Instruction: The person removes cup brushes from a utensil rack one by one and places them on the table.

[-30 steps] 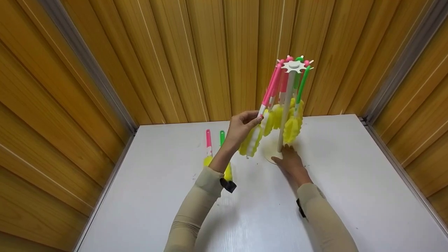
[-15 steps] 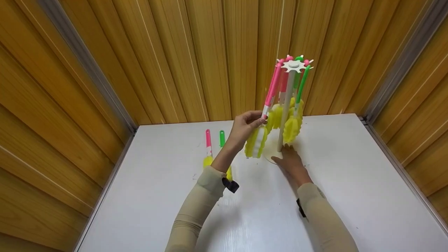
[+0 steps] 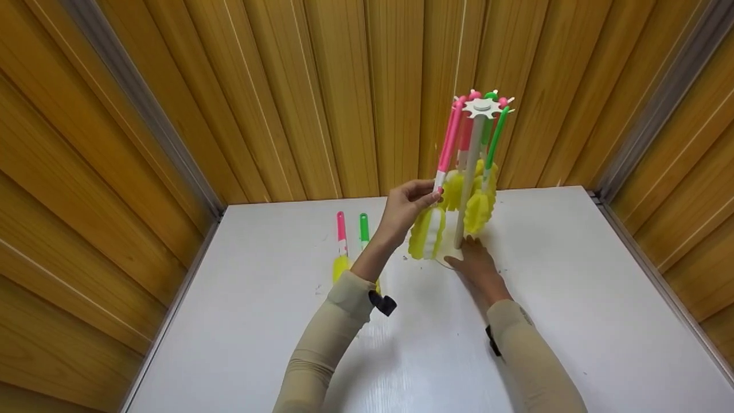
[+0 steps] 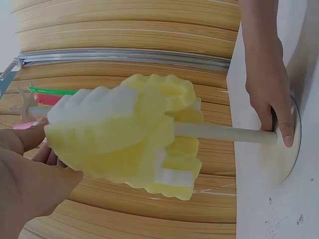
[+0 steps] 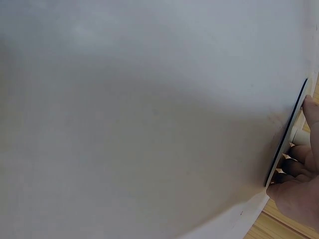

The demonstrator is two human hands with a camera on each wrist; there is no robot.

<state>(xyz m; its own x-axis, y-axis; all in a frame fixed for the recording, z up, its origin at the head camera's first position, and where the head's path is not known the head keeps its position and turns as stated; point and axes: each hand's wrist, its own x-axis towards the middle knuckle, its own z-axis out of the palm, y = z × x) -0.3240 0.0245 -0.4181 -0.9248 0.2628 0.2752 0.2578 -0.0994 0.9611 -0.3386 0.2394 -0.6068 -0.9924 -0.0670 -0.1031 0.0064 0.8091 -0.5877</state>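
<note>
My left hand pinches a sponge bottle brush low on its pink-and-white handle. Its yellow-and-white sponge head hangs below the fingers, and the handle's top is at the stand's notched white disc. My right hand presses on the round base of the stand, thumb and fingers spread on either side of the pale post. Several other brushes with pink or green handles hang from the disc, their yellow heads around the post. The left wrist view shows sponge heads overlapping.
Left of the stand, a pink-handled brush and a green-handled brush lie on the white table; my left forearm partly covers them. Wood-look panels rise behind and at both sides.
My left hand has shifted a little to the right, bringing the pink-handled brush from a slant to nearer upright and closer to the post. The right hand stays on the base.
</note>
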